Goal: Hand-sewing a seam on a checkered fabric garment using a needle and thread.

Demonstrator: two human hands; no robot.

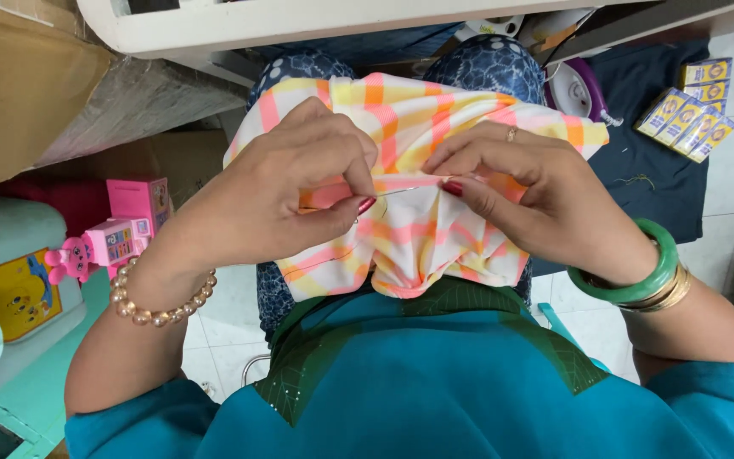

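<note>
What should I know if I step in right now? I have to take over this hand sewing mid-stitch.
Left hand: pinches the needle and a fold of the checked cloth.
Right hand: grips the same fold just beside it, fingertips close to the needle tip.
The cloth lies bunched on the lap; small yellow packets sit on a dark cloth to the right.
Done: needle is in the fold. Left: pulling it through.

Two hands, one checked cloth, one needle, one pink toy, five yellow packets.
</note>
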